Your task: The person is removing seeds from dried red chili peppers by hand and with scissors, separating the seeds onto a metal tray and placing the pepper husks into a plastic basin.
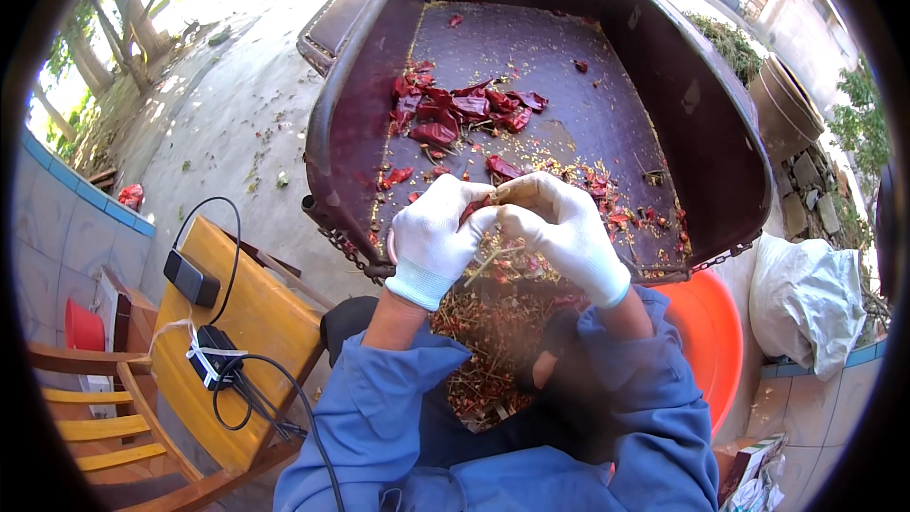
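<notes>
White knitted gloves cover both my hands, which meet above the near edge of a maroon metal cart bed (531,47). Between the fingertips of my left hand (438,232) is a dried red chili pepper (473,209), mostly hidden by the glove. My right hand (561,228) is closed against the same pepper, thumb and fingers pinched. A pale stem (493,258) shows just below the hands. In the bed, beyond my hands, lies a loose pile of dried red chili peppers (455,109), with yellow seeds and red scraps scattered around.
Stems and scraps (483,332) litter the ground between my legs. An orange basin (706,337) stands at my right, near a white sack (806,303). A wooden stool (213,294) at left bears black power boxes and cables, beside a slatted chair (114,422). Chains hang at the cart's corners.
</notes>
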Motion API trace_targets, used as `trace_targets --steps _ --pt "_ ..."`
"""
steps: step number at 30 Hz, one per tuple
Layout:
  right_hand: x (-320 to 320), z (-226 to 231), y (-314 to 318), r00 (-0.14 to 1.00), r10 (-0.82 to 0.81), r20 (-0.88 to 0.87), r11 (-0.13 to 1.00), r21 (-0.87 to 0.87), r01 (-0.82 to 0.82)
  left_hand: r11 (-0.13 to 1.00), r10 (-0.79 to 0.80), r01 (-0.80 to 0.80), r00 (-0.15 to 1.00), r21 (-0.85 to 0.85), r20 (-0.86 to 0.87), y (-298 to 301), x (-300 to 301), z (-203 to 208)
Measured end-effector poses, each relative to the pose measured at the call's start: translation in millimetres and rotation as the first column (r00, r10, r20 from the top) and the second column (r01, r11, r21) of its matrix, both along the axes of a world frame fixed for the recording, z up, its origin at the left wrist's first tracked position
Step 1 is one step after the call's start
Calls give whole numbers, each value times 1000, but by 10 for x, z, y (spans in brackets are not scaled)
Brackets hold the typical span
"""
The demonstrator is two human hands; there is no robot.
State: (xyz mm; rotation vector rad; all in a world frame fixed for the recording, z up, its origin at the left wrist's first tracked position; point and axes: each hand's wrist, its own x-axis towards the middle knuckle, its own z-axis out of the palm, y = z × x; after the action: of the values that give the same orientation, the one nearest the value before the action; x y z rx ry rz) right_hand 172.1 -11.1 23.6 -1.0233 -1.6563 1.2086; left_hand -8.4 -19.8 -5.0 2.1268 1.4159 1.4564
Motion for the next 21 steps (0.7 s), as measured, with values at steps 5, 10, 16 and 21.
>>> trace_targets --steps 5,10,16,21 --pt "-99 -140 -33 966 -183 181 969 202 145 998 46 -41 992 41 -121 -69 32 -7" --pt "-52 -112 -22 956 -214 199 921 367 129 989 -98 101 995 -105 32 -29 61 -59" --pt "-30 -185 52 887 -323 331 718 696 1 986 -67 42 987 -164 -146 -21 33 -109" --pt "-40 -49 14 992 -105 -76 982 -163 91 948 -169 223 958 -229 230 -60 26 -53"
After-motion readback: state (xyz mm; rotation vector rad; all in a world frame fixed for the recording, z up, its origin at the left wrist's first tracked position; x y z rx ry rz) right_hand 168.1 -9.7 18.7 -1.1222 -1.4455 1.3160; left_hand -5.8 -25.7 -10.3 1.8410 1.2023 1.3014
